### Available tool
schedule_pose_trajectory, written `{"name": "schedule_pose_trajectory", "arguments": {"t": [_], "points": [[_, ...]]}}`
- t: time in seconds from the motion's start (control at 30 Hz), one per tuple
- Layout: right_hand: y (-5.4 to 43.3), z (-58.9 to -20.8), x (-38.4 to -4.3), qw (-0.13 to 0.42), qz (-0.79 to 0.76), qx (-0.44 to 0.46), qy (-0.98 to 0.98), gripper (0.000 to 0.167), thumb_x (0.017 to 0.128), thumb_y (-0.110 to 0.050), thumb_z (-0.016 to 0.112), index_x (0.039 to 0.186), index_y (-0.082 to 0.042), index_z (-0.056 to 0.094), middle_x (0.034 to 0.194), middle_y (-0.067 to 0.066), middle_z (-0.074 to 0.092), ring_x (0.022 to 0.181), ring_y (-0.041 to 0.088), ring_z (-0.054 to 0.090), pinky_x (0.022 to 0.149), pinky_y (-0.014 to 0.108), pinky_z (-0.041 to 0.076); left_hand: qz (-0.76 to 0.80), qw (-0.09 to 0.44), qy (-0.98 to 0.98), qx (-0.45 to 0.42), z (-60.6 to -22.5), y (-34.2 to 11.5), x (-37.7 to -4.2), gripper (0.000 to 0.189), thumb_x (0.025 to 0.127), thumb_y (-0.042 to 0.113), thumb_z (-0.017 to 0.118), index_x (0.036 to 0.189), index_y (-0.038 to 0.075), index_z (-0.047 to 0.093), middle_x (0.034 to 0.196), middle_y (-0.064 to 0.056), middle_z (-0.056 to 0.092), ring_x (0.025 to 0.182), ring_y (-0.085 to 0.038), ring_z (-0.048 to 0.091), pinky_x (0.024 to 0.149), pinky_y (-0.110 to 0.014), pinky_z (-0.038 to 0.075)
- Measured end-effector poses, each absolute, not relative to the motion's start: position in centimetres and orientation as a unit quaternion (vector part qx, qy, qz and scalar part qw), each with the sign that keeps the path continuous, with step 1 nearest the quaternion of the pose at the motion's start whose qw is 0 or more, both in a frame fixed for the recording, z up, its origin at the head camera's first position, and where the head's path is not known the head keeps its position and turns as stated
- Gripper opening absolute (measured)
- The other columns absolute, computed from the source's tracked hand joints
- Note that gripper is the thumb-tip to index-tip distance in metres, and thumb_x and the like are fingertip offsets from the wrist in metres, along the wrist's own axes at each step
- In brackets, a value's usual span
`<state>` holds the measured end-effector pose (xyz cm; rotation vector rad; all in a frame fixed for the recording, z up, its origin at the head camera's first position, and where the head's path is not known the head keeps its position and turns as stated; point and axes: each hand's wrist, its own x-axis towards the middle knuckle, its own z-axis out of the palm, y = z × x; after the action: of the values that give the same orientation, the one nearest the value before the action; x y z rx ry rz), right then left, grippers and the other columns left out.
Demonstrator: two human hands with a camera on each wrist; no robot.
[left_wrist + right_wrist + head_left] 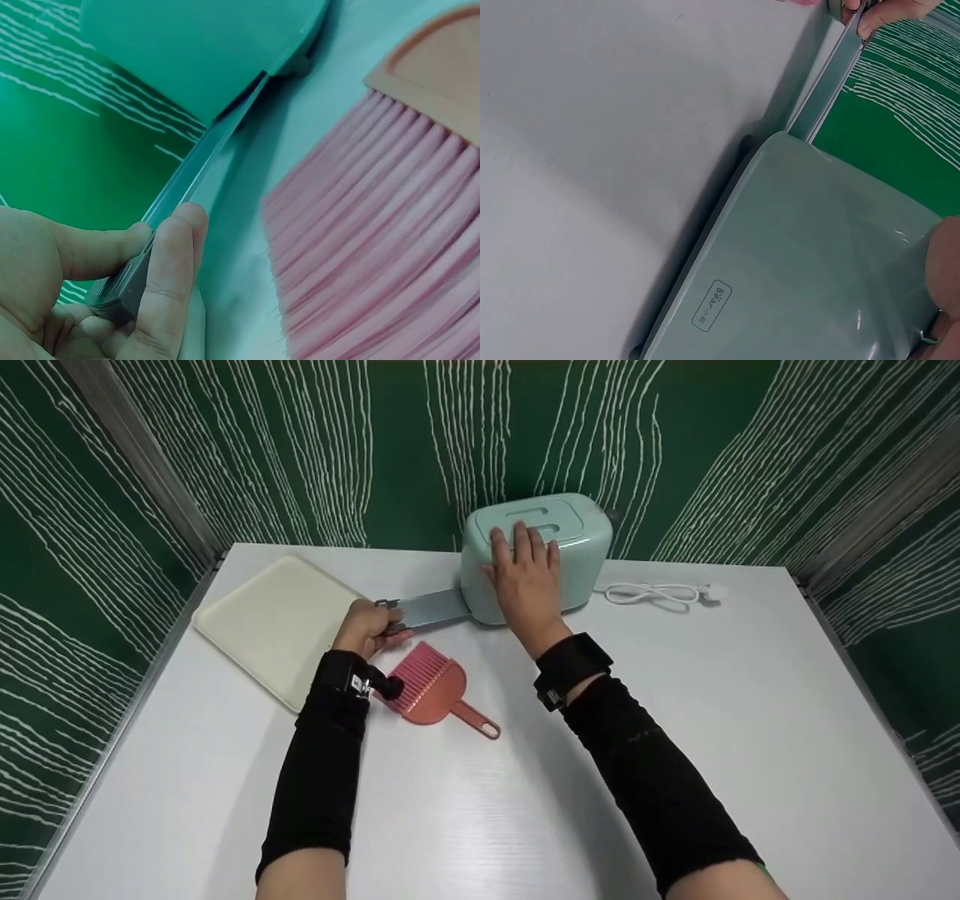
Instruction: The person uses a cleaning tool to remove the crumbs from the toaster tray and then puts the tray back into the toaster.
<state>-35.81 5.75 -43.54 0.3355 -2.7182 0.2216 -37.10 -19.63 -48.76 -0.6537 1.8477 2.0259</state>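
A mint-green toaster [589, 562] stands at the back of the white table, its crumb tray [435, 609] sticking out of the left end near the base. My left hand [366, 626] pinches the crumb tray's grey end between thumb and fingers, as the left wrist view also shows along the tray [196, 169]. My right hand [529, 589] rests on the toaster's near side, its extended fingers reaching over the top. In the right wrist view, only part of that hand shows beside the toaster body [810, 240].
A pink-bristled brush with an orange handle [472, 718] lies in front of the toaster, close to my left wrist. Left of it is a cream tray [274, 622]. A tied white cord [652, 592] lies right of the toaster. Green walls [405, 450] stand behind the table.
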Motion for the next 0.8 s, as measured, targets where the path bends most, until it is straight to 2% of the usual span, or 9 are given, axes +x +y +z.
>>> {"name": "schedule_pose_trajectory", "arguments": {"t": [0.17, 0.4, 0.5, 0.6, 0.7, 0.8], "points": [[5.8, -43.6, -35.8, 0.200, 0.076, 0.126, -0.969, 0.057, 0.115, -0.042, 0.046, 0.163, -0.012, 0.040, 0.168, 0.026, 0.039, 0.157, 0.043, 0.038, 0.131, 0.065, 0.028, 0.709, 0.167, 0.648, -0.221, -48.9, -19.9, -37.0, 0.031, 0.107, 0.002, 0.058, 0.133, -0.007, 0.044, 0.107, -0.013, 0.056, 0.067, -0.017, 0.074, 0.076, -0.023, 0.066], [5.9, -43.5, -35.9, 0.198, 0.077, 0.120, -0.970, 0.057, 0.115, -0.042, 0.044, 0.163, -0.012, 0.039, 0.169, 0.025, 0.038, 0.158, 0.042, 0.036, 0.132, 0.064, 0.026, 0.687, 0.169, 0.679, -0.195, -48.5, -19.2, -36.7, 0.018, 0.107, 0.006, 0.062, 0.118, -0.003, 0.052, 0.085, -0.009, 0.070, 0.062, -0.014, 0.076, 0.062, -0.021, 0.064], [5.9, -43.6, -35.9, 0.192, 0.074, 0.119, -0.971, 0.058, 0.115, -0.043, 0.043, 0.164, -0.013, 0.037, 0.170, 0.025, 0.037, 0.159, 0.042, 0.035, 0.133, 0.064, 0.025, 0.668, 0.166, 0.705, -0.174, -48.3, -18.7, -36.5, 0.023, 0.107, 0.009, 0.063, 0.121, -0.005, 0.052, 0.081, -0.009, 0.071, 0.060, -0.013, 0.076, 0.063, -0.021, 0.064], [5.9, -43.6, -35.9, 0.192, 0.075, 0.122, -0.971, 0.058, 0.115, -0.043, 0.043, 0.164, -0.012, 0.038, 0.169, 0.025, 0.037, 0.159, 0.043, 0.036, 0.132, 0.064, 0.025, 0.650, 0.149, 0.728, -0.161, -48.2, -18.3, -36.2, 0.034, 0.107, 0.010, 0.065, 0.129, -0.009, 0.049, 0.084, -0.012, 0.070, 0.056, -0.012, 0.073, 0.057, -0.020, 0.061], [5.8, -43.6, -35.8, 0.199, 0.084, 0.126, -0.968, 0.057, 0.115, -0.042, 0.045, 0.163, -0.011, 0.039, 0.168, 0.026, 0.039, 0.158, 0.043, 0.036, 0.131, 0.066, 0.026, 0.629, 0.123, 0.752, -0.157, -48.3, -18.0, -36.1, 0.044, 0.105, 0.011, 0.067, 0.135, -0.012, 0.046, 0.087, -0.013, 0.067, 0.049, -0.008, 0.068, 0.048, -0.017, 0.055], [5.8, -43.5, -35.7, 0.199, 0.087, 0.127, -0.968, 0.057, 0.116, -0.041, 0.045, 0.163, -0.011, 0.039, 0.168, 0.026, 0.038, 0.158, 0.043, 0.036, 0.131, 0.066, 0.026, 0.593, 0.101, 0.784, -0.155, -48.5, -17.8, -36.3, 0.047, 0.102, 0.014, 0.070, 0.134, -0.012, 0.047, 0.085, -0.010, 0.066, 0.046, -0.005, 0.064, 0.043, -0.016, 0.049]]}}
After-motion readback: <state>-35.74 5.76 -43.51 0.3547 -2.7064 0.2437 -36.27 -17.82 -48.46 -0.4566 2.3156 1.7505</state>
